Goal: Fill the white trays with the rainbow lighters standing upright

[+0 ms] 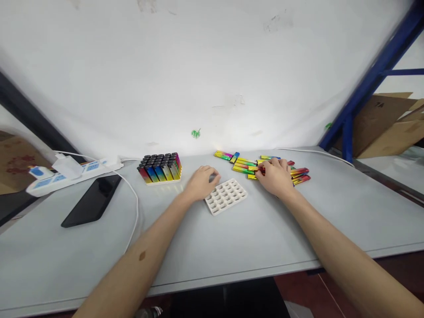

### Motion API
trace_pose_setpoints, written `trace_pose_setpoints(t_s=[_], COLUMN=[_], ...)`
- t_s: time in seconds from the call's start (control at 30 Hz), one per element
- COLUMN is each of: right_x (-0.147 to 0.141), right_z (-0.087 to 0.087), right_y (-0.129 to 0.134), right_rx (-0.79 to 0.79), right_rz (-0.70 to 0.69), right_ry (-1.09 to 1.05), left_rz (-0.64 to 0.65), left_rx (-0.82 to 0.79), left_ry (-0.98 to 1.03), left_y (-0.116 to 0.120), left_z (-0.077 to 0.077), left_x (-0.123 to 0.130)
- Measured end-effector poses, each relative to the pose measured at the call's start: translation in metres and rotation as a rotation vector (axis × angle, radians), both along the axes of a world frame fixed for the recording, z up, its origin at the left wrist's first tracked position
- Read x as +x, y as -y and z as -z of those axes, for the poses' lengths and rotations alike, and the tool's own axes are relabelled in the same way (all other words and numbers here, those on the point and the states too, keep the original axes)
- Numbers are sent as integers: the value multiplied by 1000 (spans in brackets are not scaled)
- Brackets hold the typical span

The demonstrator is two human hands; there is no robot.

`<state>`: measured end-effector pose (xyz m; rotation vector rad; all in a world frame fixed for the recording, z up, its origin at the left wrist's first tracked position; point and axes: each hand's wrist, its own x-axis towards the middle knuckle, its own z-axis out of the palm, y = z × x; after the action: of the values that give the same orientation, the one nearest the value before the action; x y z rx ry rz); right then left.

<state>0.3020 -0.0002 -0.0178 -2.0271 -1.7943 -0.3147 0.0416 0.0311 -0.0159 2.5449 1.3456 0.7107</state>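
Lighters (243, 169), shiny rainbow-hued, under right hand (276, 176), grip unclear; left hand (200, 182) loosely cupped

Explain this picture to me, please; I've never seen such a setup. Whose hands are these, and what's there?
No machine here: a person's two bare hands, seen from a camera worn on their head. On the grey table, the left hand is at a white slotted tray, loosely curled. The right hand is on loose, shiny lighters; its grip is hidden. Farther left are upright lighters in rows, a dark phone-like device and a power strip.
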Motion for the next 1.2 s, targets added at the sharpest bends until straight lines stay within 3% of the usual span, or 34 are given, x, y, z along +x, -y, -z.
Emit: trace_pose_setpoints(t_s=[0.2,0.4,0.63,1.2], right_x=[-1,-12,-37,-44], right_z=[-3,-16,-16,-17], right_y=[-2,8,16,21], right_rx=[48,88,-50,-168], right_rz=[-51,-262,-390,-346], right_ry=[-80,-686,-1242,-1508], left_rz=[23,141,147,137], left_rx=[-53,-104,-134,-116], left_ry=[52,22,-76,-89], left_y=[1,9,19,22], left_z=[-4,-5,-9,-11], left_x=[-8,-14,-12,-10])
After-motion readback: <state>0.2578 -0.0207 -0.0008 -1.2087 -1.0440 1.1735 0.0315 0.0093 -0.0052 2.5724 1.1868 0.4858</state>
